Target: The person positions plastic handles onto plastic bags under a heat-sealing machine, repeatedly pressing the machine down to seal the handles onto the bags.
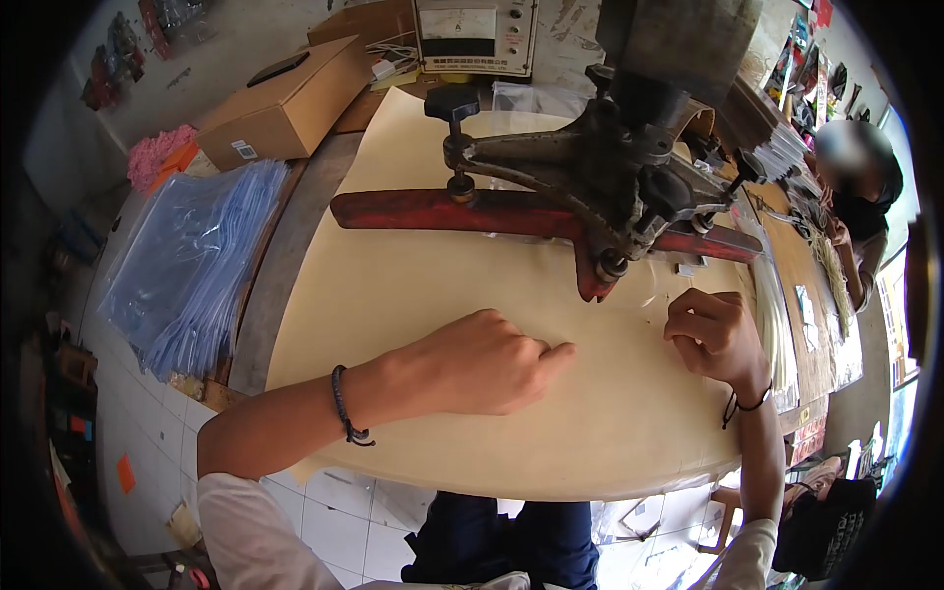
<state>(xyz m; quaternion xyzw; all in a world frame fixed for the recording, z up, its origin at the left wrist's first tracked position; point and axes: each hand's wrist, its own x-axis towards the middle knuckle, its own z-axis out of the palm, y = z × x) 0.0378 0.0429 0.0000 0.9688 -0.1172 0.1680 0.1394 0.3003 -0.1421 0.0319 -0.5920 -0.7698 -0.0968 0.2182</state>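
Note:
My left hand (487, 362) is closed, knuckles up, low over the tan sheet (393, 285) that covers the worktable. Its fingertips are hidden beneath it, so anything in them does not show. To the right, my right hand (716, 334) has its fingers curled in; I cannot make out anything between them. Beyond both hands stands a machine head (600, 147) with dark metal arms and adjusting knobs, carrying a red bar (452, 210) across the sheet. One short branch of the bar points toward me, between my hands. Small clear plastic scraps (691, 262) lie near the bar's right part.
At the left lies a stack of clear bluish plastic sleeves (192, 256). Behind it are a cardboard box (285, 98) with a dark flat object on top and a pink bundle (157, 155). A control box (474, 39) stands at the back. Another person (860, 197) sits at the far right.

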